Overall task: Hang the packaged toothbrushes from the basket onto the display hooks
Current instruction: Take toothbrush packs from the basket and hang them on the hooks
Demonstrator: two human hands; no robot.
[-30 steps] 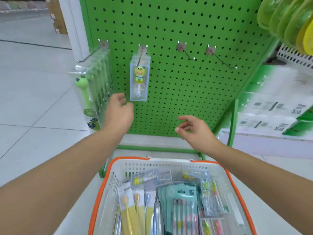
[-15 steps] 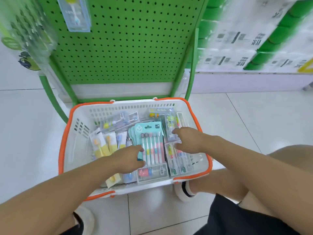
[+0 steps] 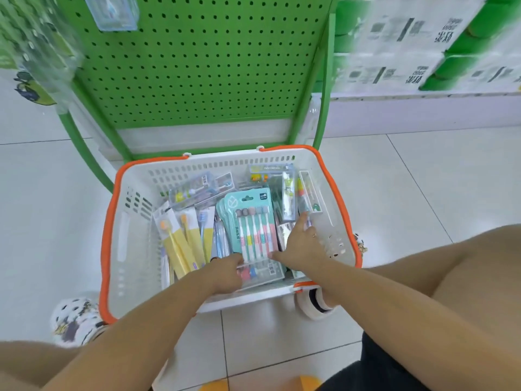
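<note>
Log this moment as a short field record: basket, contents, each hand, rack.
basket: white, orange rim, on the floor before the rack
contents: teal pack in the middle, yellow packs left, clear boxes behind
left hand: on the clear box at the near wall
right hand: fingers spread on packs right of the teal pack
rack: green pegboard

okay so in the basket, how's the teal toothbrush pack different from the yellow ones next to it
The teal pack shows a row of several brushes with multicoloured handles; each yellow pack shows one orange-headed brush. The teal pack is wider, the yellow packs are narrow strips. The teal pack lies on top in the middle, with both hands at its near end; the yellow packs lean toward the left side, untouched. All are unopened packs lying in the basket.
</note>
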